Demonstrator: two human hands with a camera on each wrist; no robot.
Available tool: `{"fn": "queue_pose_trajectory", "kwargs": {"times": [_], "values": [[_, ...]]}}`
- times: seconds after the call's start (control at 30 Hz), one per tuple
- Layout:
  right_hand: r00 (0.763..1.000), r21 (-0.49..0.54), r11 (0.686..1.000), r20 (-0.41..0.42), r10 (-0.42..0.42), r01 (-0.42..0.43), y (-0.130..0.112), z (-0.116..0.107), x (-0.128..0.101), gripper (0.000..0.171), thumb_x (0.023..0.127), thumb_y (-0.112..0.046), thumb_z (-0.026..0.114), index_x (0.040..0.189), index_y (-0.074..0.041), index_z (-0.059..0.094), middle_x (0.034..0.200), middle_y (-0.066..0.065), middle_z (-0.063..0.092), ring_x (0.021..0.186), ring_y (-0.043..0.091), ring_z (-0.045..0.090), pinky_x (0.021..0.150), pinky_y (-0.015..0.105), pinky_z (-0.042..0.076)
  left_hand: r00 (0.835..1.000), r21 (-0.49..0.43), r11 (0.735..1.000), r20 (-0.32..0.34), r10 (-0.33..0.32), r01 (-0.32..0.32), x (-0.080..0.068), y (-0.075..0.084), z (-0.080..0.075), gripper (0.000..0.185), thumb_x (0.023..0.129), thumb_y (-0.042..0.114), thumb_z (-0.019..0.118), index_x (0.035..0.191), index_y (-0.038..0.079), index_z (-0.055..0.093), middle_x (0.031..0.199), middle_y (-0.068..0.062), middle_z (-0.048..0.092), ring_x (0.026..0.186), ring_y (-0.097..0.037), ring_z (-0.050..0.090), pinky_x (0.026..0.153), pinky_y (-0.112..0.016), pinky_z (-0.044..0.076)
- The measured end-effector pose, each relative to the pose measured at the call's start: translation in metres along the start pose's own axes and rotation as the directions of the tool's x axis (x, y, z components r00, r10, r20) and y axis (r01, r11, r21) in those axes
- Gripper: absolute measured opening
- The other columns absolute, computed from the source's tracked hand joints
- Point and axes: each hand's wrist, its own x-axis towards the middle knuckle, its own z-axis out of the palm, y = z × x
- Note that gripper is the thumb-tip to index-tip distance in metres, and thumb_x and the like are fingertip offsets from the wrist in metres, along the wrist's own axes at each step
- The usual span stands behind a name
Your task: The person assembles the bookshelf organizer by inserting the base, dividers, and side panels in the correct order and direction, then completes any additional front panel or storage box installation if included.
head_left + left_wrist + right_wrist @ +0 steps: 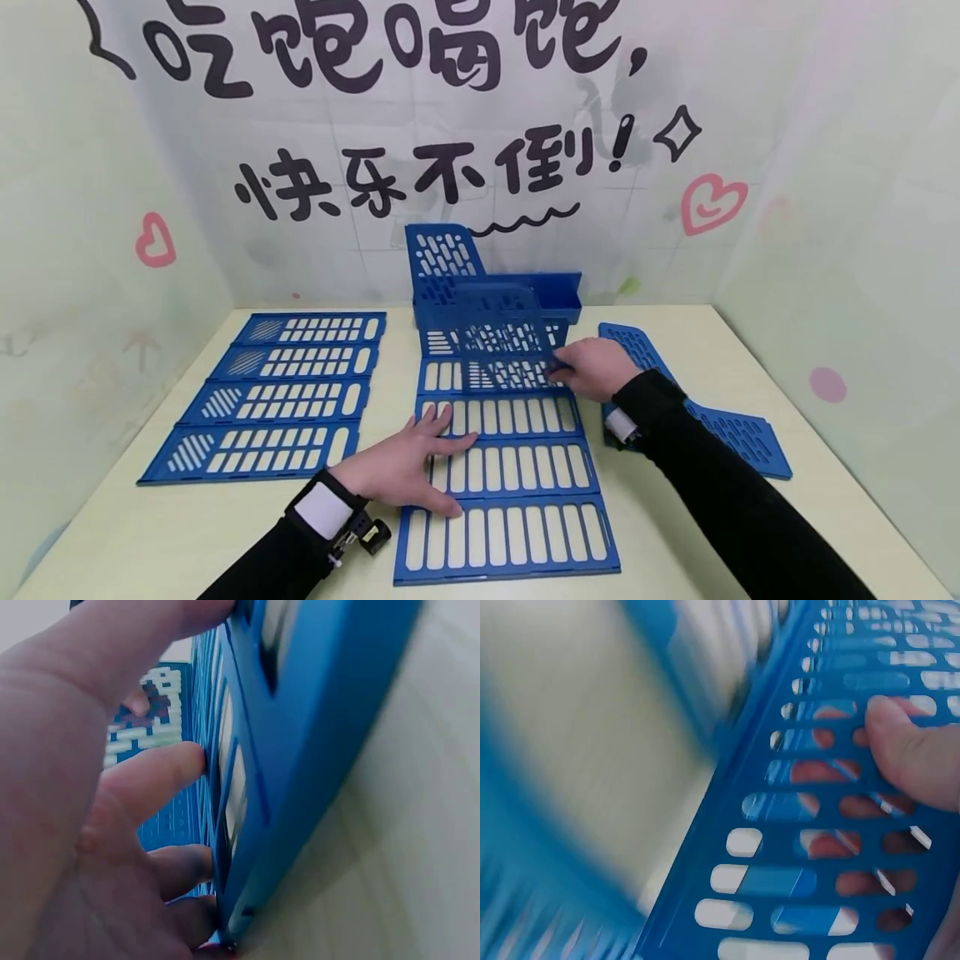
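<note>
- A pale cream worktop [660, 533] is seen, enclosed by light walls; black characters and pink hearts are printed on the far backdrop [480, 125].
- A long blue slotted base panel [502, 475] lies flat at the centre, running from near to far.
- The left hand [408, 467] is pressed flat on it, fingers [450, 446] spread and straight.
- A blue perforated divider [510, 346] is held tilted over the far part of the base; it is pinched at its right edge by the right hand [596, 368], thumb on top.
- Four blue slotted panels [277, 392] are laid side by side at the left.
- Two more blue side pieces [735, 429] lie flat at the right, partly hidden by the right sleeve.
- An upright blue frame [480, 279] stands at the far end.
</note>
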Motion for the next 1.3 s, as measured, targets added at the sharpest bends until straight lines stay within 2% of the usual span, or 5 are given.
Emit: {"fn": "queue_pose_trajectory", "kwargs": {"times": [0.2, 0.57, 1.03, 1.13, 1.3], "values": [[0.999, 0.009, 0.999, 0.014, 0.041, -0.041, -0.024, 0.008, 0.011, 0.012, 0.106, -0.023, 0.076, 0.099, -0.014, 0.079, 0.095, 0.002, 0.081, 0.074, 0.014, 0.064, 0.071, 0.031, 0.049, 1.0, 0.001, 1.0, 0.013, 0.009, -0.009, 0.002, 0.003, 0.001, 0.097, 0.084, 0.053, 0.093, 0.166, 0.024, 0.05, 0.183, -0.025, 0.012, 0.169, -0.053, -0.001, 0.135, -0.072, 0.008], [1.0, -0.029, 0.999, -0.012, -0.019, 0.018, -0.056, 0.014, 0.029, 0.009, 0.108, -0.019, 0.072, 0.109, -0.016, 0.08, 0.108, 0.002, 0.083, 0.091, 0.02, 0.075, 0.08, 0.037, 0.056, 1.0, 0.003, 1.0, 0.003, 0.014, -0.014, 0.002, 0.002, -0.002, 0.096, 0.084, 0.051, 0.093, 0.165, 0.024, 0.051, 0.183, -0.025, 0.011, 0.168, -0.055, -0.003, 0.135, -0.073, 0.004], [1.0, -0.042, 0.999, -0.018, -0.022, 0.021, -0.065, 0.027, 0.031, 0.009, 0.11, -0.028, 0.069, 0.107, -0.019, 0.07, 0.096, 0.001, 0.076, 0.079, 0.017, 0.065, 0.077, 0.035, 0.052, 1.0, 0.005, 1.0, -0.002, -0.005, 0.005, -0.002, 0.006, 0.007, 0.095, 0.085, 0.053, 0.092, 0.165, 0.022, 0.052, 0.182, -0.03, 0.013, 0.168, -0.058, 0.002, 0.133, -0.077, 0.006], [0.998, -0.011, 0.999, -0.023, -0.051, 0.05, -0.062, 0.024, 0.028, 0.018, 0.11, -0.028, 0.07, 0.122, -0.015, 0.07, 0.111, 0.005, 0.078, 0.095, 0.021, 0.073, 0.088, 0.038, 0.058, 1.0, 0.012, 1.0, -0.01, 0.001, -0.001, -0.003, 0.005, 0.007, 0.095, 0.084, 0.052, 0.092, 0.165, 0.021, 0.052, 0.182, -0.029, 0.013, 0.167, -0.059, 0.003, 0.132, -0.077, 0.007], [0.994, 0.254, 0.965, -0.106, -0.031, 0.057, -0.039, 0.001, 0.008, 0.052, 0.11, -0.029, 0.069, 0.155, -0.005, 0.057, 0.152, 0.015, 0.066, 0.142, 0.033, 0.063, 0.12, 0.051, 0.051, 1.0, 0.003, 1.0, -0.003, 0.028, -0.028, 0.0, 0.004, 0.002, 0.096, 0.086, 0.054, 0.09, 0.166, 0.022, 0.05, 0.182, -0.029, 0.012, 0.168, -0.057, -0.002, 0.134, -0.076, 0.003]]}}
